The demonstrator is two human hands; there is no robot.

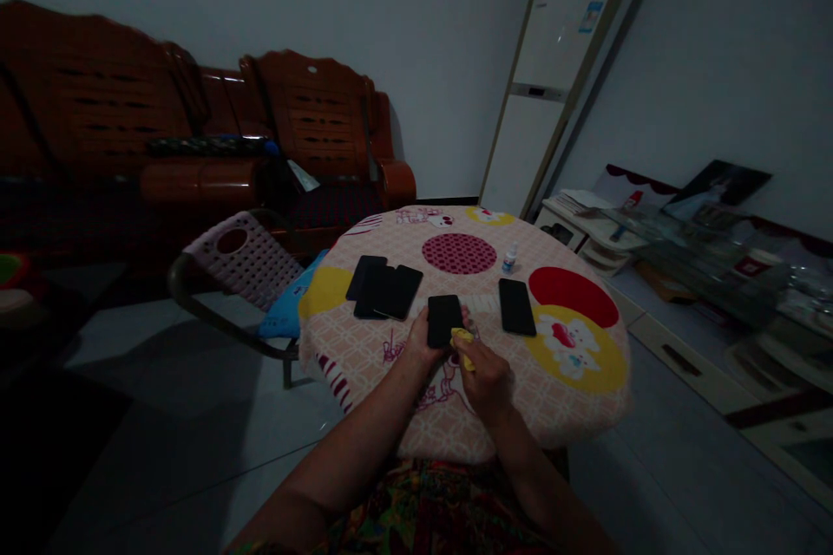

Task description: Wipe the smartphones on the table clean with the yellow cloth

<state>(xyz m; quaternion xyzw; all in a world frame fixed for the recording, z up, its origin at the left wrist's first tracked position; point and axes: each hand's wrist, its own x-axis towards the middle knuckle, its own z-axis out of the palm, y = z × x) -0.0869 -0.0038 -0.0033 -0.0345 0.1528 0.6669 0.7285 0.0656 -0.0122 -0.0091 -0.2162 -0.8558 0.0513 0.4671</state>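
Head cam: two hands working on a dark phone [444, 320] over a round tabletop [364, 355].
Left hand [422, 345] grips the phone; right hand [485, 373] pinches a yellow cloth [463, 338] at its edge. Small white bottle [509, 258] standing nearby, contents unclear. More phones [383, 290] lie on the patterned cover, wooden sofa [195, 139] behind, dim room.

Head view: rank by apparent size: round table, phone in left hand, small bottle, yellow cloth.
1. round table
2. phone in left hand
3. small bottle and yellow cloth: look alike; the cloth is partly hidden by right hand.
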